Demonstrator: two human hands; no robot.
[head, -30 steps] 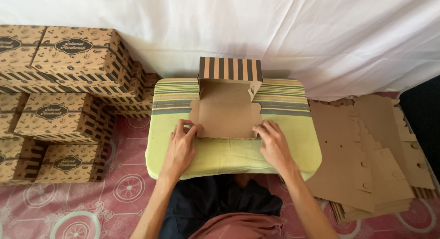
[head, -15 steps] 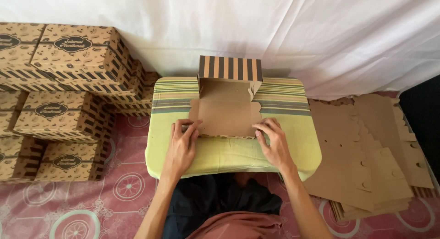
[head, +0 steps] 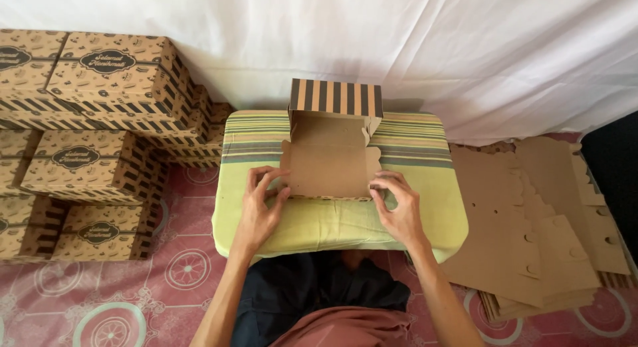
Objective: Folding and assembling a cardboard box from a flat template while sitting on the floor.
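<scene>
Behind your work surface hangs a white cloth backdrop [head: 412, 48], closing off the far side. Stacked printed boxes [head: 100, 141] wall in the left, while a pile of flat cardboard blanks [head: 545, 234] spreads across the floor on the right. Between them sits your striped green cushion [head: 332, 224], with bare margin left and right of the work. At its centre lies the half-folded cardboard box [head: 329, 164], long axis running near to far, its striped flap standing upright at the far end. Your left hand [head: 259, 211] pinches the near left corner; your right hand [head: 399, 211] grips the near right corner.
</scene>
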